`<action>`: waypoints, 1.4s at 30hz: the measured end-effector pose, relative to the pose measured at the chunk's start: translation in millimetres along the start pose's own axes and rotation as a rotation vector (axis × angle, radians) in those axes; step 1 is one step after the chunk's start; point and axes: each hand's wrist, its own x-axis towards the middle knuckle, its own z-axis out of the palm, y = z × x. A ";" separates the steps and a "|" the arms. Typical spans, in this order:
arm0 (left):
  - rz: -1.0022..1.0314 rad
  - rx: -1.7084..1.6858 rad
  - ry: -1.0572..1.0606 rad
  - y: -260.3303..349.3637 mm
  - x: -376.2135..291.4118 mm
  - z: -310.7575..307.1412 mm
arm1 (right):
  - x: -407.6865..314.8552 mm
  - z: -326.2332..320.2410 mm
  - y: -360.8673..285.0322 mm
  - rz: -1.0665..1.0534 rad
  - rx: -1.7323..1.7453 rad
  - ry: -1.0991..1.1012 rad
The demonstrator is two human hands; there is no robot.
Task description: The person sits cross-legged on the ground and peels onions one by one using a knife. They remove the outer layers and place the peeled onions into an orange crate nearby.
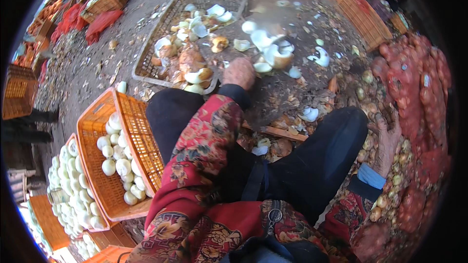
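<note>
My left hand is in front of my knees, beside a dirty plastic crate of onion peelings. Its back is towards me and its fingers are hidden, so I cannot see whether it holds anything. Thick white onion layers lie on the ground just beyond it. My right hand is beyond my right knee, over a heap of unpeeled onions. Its fingers are spread and nothing shows in its grasp; whether they touch an onion is unclear.
At my left, an orange plastic crate holds peeled white onions, next to another heaped crate. Red mesh sacks of onions line the right side. Orange crates stand at the far right. Dry skins litter the ground.
</note>
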 end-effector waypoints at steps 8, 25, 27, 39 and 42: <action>-0.184 0.099 -0.193 -195.8 148.4 -20.1 | -116.7 -124.3 157.6 0.459 -0.572 0.129; -0.331 -0.587 -0.285 -30.0 54.1 -53.9 | -117.5 -54.3 280.3 0.498 -0.479 -0.042; -0.215 -0.586 -0.320 -46.7 42.9 -41.0 | -83.9 -44.7 313.0 0.430 -0.462 0.014; -0.399 -0.436 -0.360 -39.7 17.9 -25.4 | 81.4 -10.5 401.9 0.609 -0.975 -0.456; -0.379 -0.359 -0.379 -40.6 22.0 -17.3 | 93.9 2.3 422.4 0.718 -1.057 -0.381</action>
